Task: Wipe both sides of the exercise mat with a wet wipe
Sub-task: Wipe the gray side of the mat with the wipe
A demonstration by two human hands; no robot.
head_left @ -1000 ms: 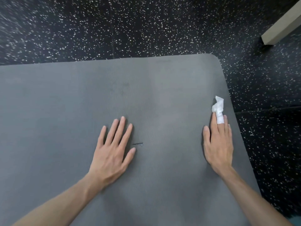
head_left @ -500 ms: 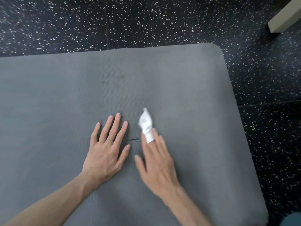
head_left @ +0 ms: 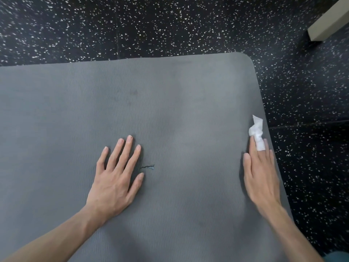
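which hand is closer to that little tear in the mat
Left. The left hand lies flat with its thumb tip right beside the tear. The right hand, holding the wipe, is far off at the mat's right edge.

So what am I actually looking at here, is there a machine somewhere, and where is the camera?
No machine: a person works with bare hands, and the one camera sits on their head, looking down. The grey exercise mat lies flat on a black speckled floor. The left hand is spread flat on the mat. The right hand, near the mat's right edge, has a white wet wipe tucked between its fingers. A small dark mark shows beside the left hand, and a pale block sits in the far corner.
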